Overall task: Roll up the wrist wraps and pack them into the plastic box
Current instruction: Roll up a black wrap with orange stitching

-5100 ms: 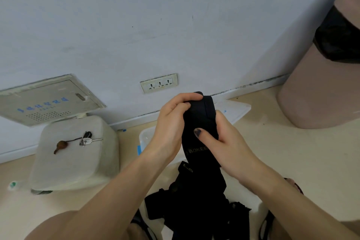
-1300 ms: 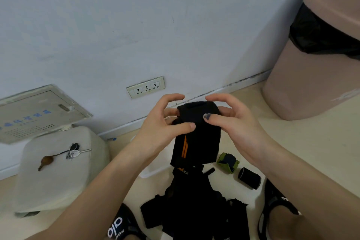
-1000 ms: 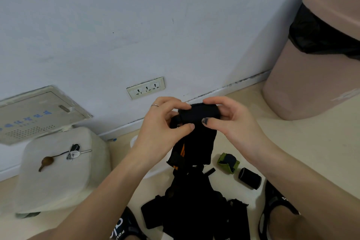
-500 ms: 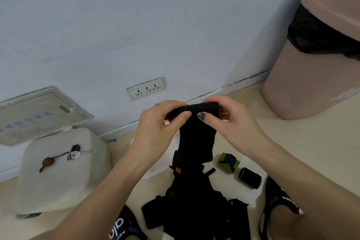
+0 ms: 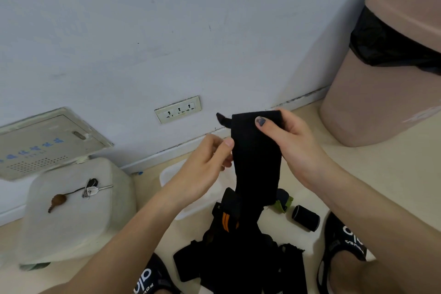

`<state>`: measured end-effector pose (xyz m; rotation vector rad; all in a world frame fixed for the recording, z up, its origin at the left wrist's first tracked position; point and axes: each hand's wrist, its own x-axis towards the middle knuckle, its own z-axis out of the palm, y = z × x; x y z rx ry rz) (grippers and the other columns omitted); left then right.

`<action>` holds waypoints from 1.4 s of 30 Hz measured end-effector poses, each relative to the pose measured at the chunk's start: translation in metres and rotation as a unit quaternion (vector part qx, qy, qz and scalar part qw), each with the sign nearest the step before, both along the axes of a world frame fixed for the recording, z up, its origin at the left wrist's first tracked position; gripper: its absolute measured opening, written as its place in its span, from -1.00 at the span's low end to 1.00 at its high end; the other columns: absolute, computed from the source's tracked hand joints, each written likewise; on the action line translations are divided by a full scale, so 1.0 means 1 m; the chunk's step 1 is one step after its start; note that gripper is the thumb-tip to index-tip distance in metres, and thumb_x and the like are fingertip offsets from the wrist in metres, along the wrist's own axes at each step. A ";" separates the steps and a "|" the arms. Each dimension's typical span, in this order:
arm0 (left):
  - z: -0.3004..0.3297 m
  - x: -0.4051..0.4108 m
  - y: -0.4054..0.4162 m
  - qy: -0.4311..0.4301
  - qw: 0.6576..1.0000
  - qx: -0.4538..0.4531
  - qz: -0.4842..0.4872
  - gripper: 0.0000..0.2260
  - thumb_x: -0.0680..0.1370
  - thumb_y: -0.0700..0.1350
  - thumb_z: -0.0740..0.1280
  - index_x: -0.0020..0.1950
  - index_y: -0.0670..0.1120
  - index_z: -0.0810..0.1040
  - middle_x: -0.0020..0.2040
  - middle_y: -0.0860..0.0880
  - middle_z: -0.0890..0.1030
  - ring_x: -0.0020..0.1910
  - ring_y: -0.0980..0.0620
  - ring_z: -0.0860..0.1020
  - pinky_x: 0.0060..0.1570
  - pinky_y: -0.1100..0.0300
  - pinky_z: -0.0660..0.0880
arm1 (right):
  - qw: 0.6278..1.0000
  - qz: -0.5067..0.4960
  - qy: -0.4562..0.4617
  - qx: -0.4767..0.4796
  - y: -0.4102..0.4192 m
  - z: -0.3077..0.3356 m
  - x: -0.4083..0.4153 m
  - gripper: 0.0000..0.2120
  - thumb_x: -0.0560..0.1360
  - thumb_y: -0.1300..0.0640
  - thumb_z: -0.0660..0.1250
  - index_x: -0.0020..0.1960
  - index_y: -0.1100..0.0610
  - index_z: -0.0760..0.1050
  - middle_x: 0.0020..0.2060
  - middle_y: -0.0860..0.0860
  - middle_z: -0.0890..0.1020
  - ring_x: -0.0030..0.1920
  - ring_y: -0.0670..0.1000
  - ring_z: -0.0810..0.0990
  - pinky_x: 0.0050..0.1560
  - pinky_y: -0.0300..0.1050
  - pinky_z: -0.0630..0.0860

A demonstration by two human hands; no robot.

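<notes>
Black fabric fills the middle of the view: a wrap (image 5: 256, 157) is held up above the box (image 5: 191, 188), hanging flat and unrolled. Its top edge is pinched by the right hand (image 5: 288, 143), the thumb laid across the front and the other fingers curled behind the cloth. Its left edge, a little lower, is pinched by the left hand (image 5: 210, 164) between thumb and bent fingers. A small tab juts out at the top left corner of the wrap.

The lower end of the wrap runs down into a pile (image 5: 238, 258) of black wraps that lies on the floor just in front of the box; an orange stripe (image 5: 225, 222) is seen on one strap there. The box itself is white and translucent, is partly hidden by the left hand and forearm, and is set close to the wall. Whether anything lies inside it cannot be told.

Right of the box, a green-edged roll (image 5: 282, 201) and a black roll (image 5: 305, 218) are seen on the floor, apart from each other. Left of the box, keys (image 5: 91, 188) are laid on a pale lidded tub (image 5: 71, 222). Behind the box, a socket (image 5: 178, 109) is fixed in the wall. Far right of the box a pink bin (image 5: 381, 93) with a black liner is stood. Black sandals (image 5: 343, 241) are worn on both feet, either side of the pile.
</notes>
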<state>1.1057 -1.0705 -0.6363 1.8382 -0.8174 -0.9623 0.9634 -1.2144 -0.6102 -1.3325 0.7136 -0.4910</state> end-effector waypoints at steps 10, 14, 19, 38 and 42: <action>-0.031 -0.013 0.009 -0.285 0.861 0.197 -0.372 -0.70 0.69 0.06 0.25 0.03 -0.15 0.62 -0.01 -0.06 0.61 -0.07 -0.03 0.58 -0.05 0.06 0.51 | 0.997 -0.059 -0.017 0.047 -0.005 0.003 -0.001 -0.80 0.64 0.13 0.36 0.21 0.19 0.61 0.08 0.07 0.75 0.14 0.06 0.72 0.19 0.01 0.63; -0.031 -0.011 0.015 -0.290 0.823 0.283 -0.397 -0.73 0.65 0.07 0.29 0.15 -0.10 0.61 0.09 -0.06 0.62 0.06 -0.06 0.58 0.06 0.03 0.54 | 0.997 -0.059 -0.011 0.054 -0.007 0.004 -0.002 -0.81 0.64 0.13 0.36 0.20 0.18 0.62 0.07 0.07 0.75 0.12 0.06 0.73 0.09 -0.05 0.64; -0.006 0.001 0.003 -0.243 0.952 0.105 -0.155 -0.84 0.63 0.10 0.32 0.11 0.05 0.48 0.06 0.13 0.60 0.06 0.14 0.60 0.10 0.12 0.54 | 0.997 -0.033 -0.009 0.066 -0.003 0.005 -0.006 -0.82 0.64 0.14 0.36 0.18 0.18 0.64 0.04 0.07 0.76 0.09 0.06 0.74 0.01 -0.12 0.62; 0.039 -0.002 -0.006 0.000 0.982 -0.175 0.074 -0.90 0.67 -0.27 0.26 -0.03 -0.19 0.52 -0.19 -0.01 0.63 -0.21 -0.03 0.66 -0.04 0.01 0.67 | 0.995 0.010 0.004 0.103 0.008 0.004 0.000 -0.74 0.67 0.09 0.31 0.28 0.17 0.60 0.14 0.07 0.73 0.19 0.06 0.70 0.17 -0.03 0.59; 0.041 -0.004 -0.007 0.040 0.981 -0.166 0.089 -0.90 0.68 -0.26 0.24 0.00 -0.27 0.48 -0.14 -0.01 0.64 -0.17 0.00 0.67 -0.09 0.15 0.63 | 0.994 0.016 0.005 0.104 0.010 0.005 0.000 -0.73 0.67 0.09 0.31 0.30 0.17 0.59 0.16 0.07 0.73 0.21 0.07 0.70 0.19 -0.01 0.60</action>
